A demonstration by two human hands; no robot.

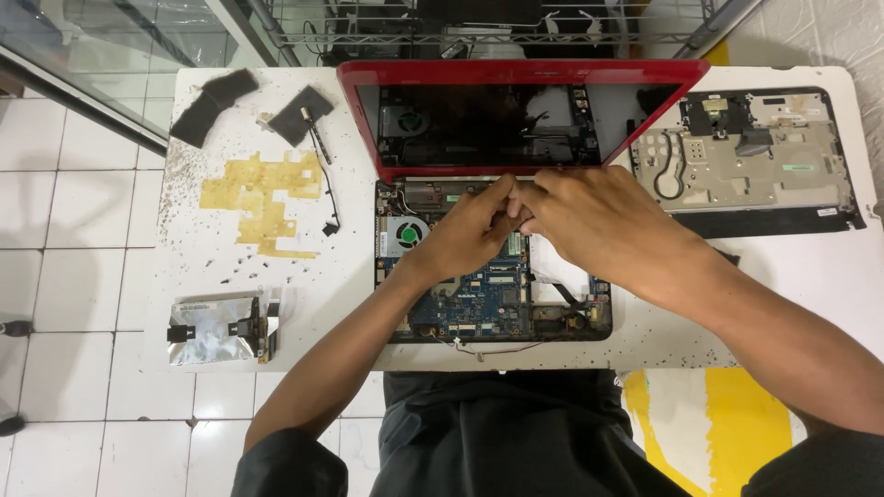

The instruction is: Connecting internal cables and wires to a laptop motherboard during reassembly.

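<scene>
**Both hands meet over the opened red laptop**

We see the red laptop (516, 184) lying open at the middle of the white counter (304, 276), its base stripped so the blue motherboard (483, 299) and the round cooling fan (407, 233) show. Our left hand (465, 230) and right hand (599, 221) touch each other just near the hinge, above the board. The fingers (502, 193) of both hands are pressed together at the tips, pinching something too small for us to tell. To the far right lies the removed palmrest cover (746, 156), inner side up. On the left are two dark foam pads (216, 106), a thin black cable (324, 175), a yellowish stain (262, 198), and nearer, a silvery foil-wrapped part (216, 329).
</scene>
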